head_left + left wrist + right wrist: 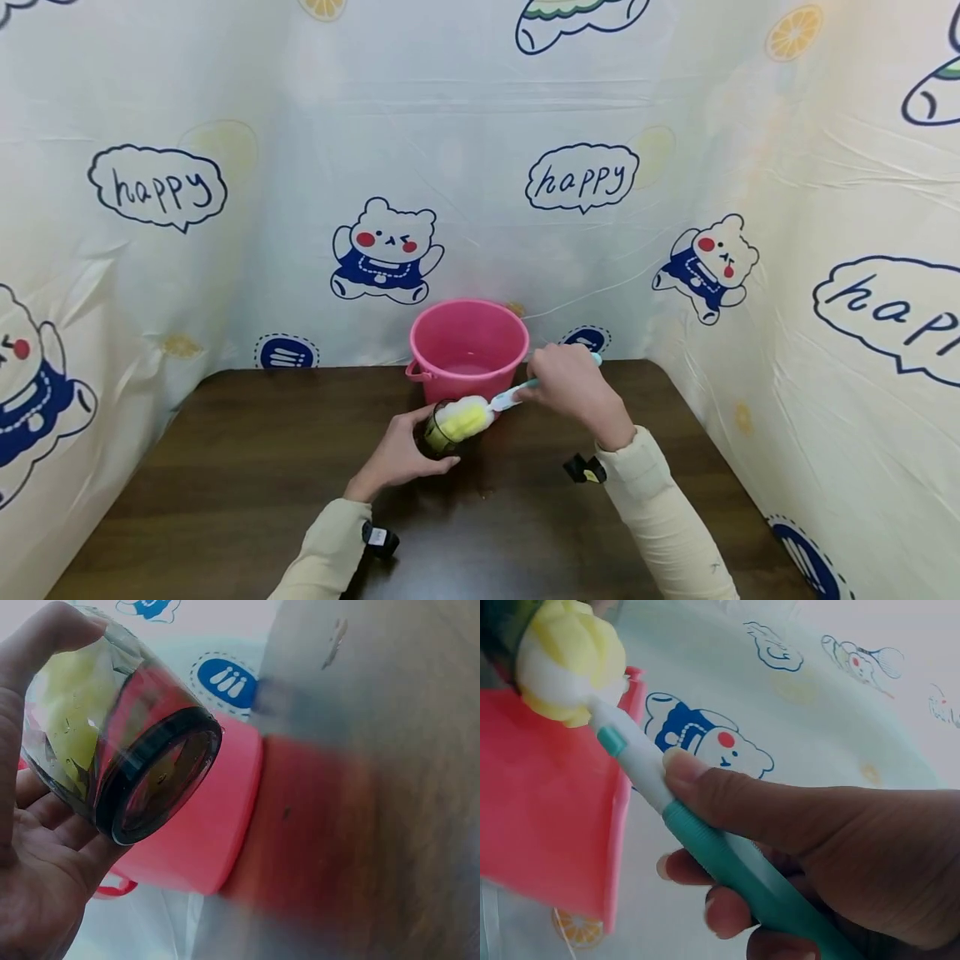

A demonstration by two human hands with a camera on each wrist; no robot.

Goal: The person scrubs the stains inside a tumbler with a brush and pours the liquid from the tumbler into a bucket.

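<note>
My left hand grips a dark tinted glass, tilted with its mouth toward the right hand. The thumb lies on one side of it and the fingers curl round the other. My right hand holds a sponge bottle brush by its teal and white handle, thumb along the top. The brush's yellow and white sponge head is partly inside the glass. In the left wrist view, yellow sponge shows through the glass wall, above the thick dark base.
Just behind the hands stands a pink bucket with a side handle, on a dark wooden table. Small wet spots lie on the table in front. A printed cloth hangs behind and along both sides.
</note>
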